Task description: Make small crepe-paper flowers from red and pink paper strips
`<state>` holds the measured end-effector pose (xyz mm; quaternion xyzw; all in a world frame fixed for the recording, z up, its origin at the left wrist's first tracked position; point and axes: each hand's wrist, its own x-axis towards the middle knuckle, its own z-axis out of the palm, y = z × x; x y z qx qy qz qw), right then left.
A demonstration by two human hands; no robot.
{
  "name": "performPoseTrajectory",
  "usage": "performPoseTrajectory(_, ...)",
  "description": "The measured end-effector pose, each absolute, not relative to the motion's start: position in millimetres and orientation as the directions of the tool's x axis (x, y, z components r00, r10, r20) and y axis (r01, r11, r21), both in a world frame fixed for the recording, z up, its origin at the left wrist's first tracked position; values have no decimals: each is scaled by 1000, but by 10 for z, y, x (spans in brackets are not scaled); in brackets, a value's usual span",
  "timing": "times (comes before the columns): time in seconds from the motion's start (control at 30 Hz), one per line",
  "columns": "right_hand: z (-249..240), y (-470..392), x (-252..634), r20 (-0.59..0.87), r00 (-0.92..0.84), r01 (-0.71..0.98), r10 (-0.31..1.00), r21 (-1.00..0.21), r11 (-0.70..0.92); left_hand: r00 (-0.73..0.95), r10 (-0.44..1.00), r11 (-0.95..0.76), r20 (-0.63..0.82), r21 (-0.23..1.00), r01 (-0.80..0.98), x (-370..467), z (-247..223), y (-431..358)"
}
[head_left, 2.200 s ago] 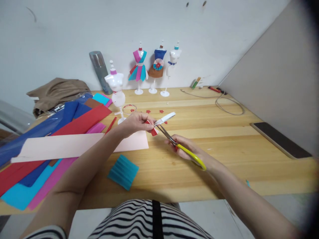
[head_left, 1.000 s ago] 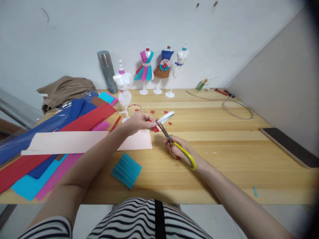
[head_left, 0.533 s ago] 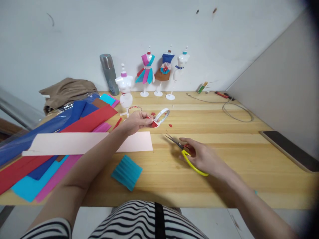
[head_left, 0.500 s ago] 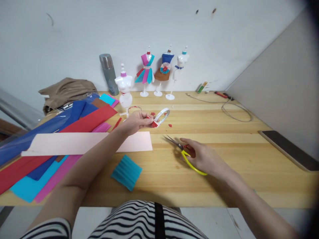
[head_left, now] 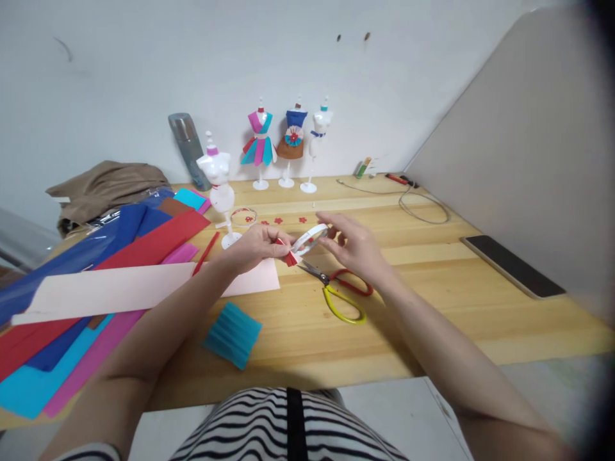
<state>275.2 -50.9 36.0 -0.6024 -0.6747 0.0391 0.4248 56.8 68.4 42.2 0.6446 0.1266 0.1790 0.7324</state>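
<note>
My left hand (head_left: 254,248) is closed in a pinch on a small pleated red-and-pale piece of paper (head_left: 291,259). Against that piece is a thin roll of white tape (head_left: 302,238), tilted above the table. On the roll's right side, the fingers of my right hand (head_left: 355,244) grip its edge. Scissors (head_left: 325,280) with one red and one yellow handle lie on the table just below my right hand, blades apart. A pleated teal square (head_left: 234,334) lies nearer to me. Small red paper flowers (head_left: 278,221) are scattered behind my hands.
Coloured paper sheets (head_left: 96,289) overlap on the left. A bare white mannequin (head_left: 214,168) stands behind my left hand; dressed mannequins (head_left: 294,120) and a flask (head_left: 185,144) line the wall. A phone (head_left: 512,264) and a cable (head_left: 408,206) are on the right.
My right hand has let go of the scissors, leaving them on the table, and moved up and left to grip the tape roll. The camera view has turned to the right.
</note>
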Motion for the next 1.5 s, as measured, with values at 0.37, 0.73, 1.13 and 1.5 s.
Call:
performPoseTrajectory(0.37, 1, -258, 3590, 431, 547, 692, 717, -716, -97, 707, 669, -68, 229, 966, -249, 506, 635, 714)
performPoseTrajectory(0.73, 206, -471, 3431, 524, 384, 849, 761, -523, -68, 598, 659, -356, 457, 889, -288, 487, 715, 640)
performPoseTrajectory(1.13, 1026, -493, 1862, 780, -86, 752, 619, -357, 554, 551, 809, -41, 207, 954, -298, 531, 836, 364)
performPoseTrajectory(1.5, 963, -390, 1940, 767, -30, 721, 641, -428, 546, 542, 824, 44, 166, 934, -354, 535, 861, 355)
